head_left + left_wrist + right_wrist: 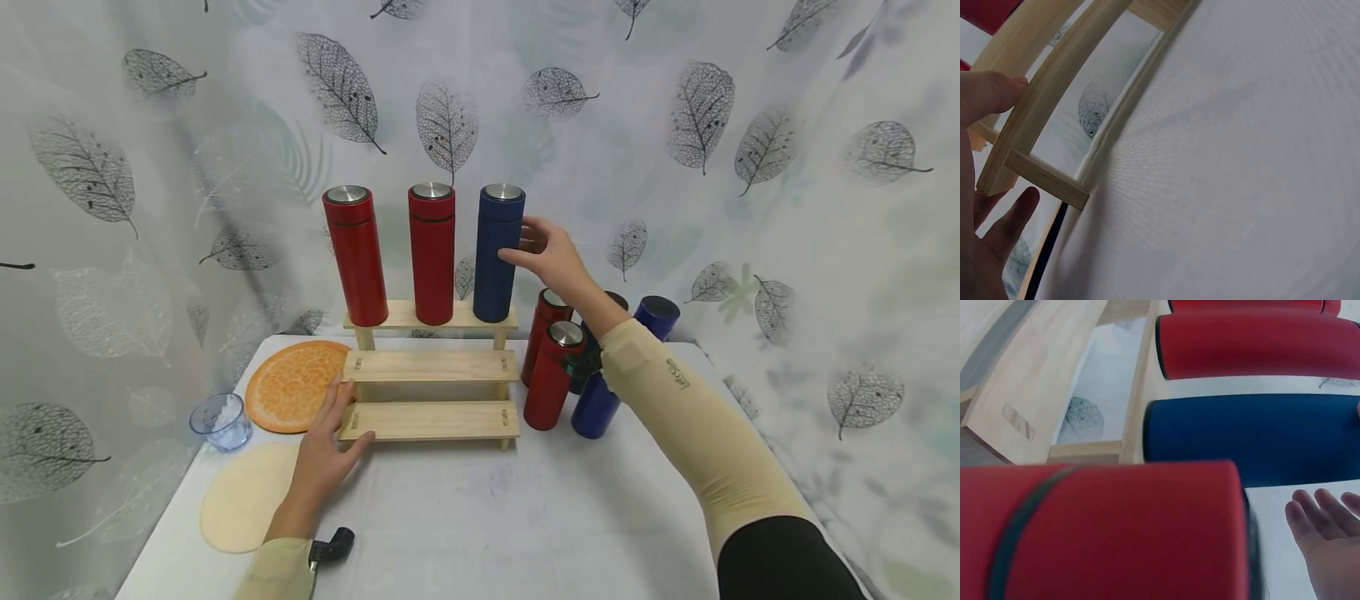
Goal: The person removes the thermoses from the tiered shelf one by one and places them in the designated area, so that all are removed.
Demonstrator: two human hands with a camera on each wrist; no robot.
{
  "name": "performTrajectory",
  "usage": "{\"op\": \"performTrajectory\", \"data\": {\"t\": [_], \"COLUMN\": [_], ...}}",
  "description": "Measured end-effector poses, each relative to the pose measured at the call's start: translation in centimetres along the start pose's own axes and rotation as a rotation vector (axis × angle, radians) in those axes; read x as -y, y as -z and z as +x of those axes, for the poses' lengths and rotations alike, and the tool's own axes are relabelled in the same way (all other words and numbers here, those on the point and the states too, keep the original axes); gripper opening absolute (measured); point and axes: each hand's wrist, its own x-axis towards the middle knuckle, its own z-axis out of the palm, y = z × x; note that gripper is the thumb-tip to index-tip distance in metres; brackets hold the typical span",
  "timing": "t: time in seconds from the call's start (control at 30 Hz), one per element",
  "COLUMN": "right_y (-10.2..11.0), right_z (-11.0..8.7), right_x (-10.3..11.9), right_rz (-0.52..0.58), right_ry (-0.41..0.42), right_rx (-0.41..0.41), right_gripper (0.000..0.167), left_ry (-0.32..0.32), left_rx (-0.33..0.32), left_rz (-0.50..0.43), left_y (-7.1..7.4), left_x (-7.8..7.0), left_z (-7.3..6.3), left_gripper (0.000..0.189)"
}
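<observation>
A blue thermos bottle (498, 258) stands upright on the top board of a three-tier wooden rack (431, 367), right of two red bottles (432, 258) (356, 258). Beside it is my right hand (551, 254), its thumb against the blue bottle's side. In the right wrist view, the fingers (1325, 515) are stretched out and apart from the blue bottle (1247, 440). My left hand (322, 450) holds the rack's left end. Its thumb (997, 94) rests on a board's front edge in the left wrist view, with fingers around the board's end. The two lower boards bear no bottles.
Right of the rack stand red bottles (551, 383) and blue bottles (596, 404), partly hidden by my right arm. On the left are an orange round mat (296, 385), a cream round mat (247, 500) and a clear glass (222, 423). A leaf-patterned curtain (637, 167) hangs behind.
</observation>
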Motion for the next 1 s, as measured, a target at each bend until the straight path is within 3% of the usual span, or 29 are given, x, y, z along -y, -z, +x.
{"op": "performTrajectory", "data": {"t": [0.33, 1.0], "right_y": [-1.1, -1.4], "right_z": [0.2, -0.4], "right_x": [-0.5, -0.6], "right_rz": [-0.038, -0.018], "right_ry": [0.048, 0.042], "right_rx": [-0.018, -0.089], "right_gripper": [0.07, 0.07], "left_ry": [0.007, 0.011], "left_rx": [0.006, 0.007], "left_rz": [-0.007, 0.001], "left_y": [0.1, 0.1], "left_x": [-0.3, -0.2], "left_z": [0.0, 0.0], "left_gripper": [0.099, 0.098]}}
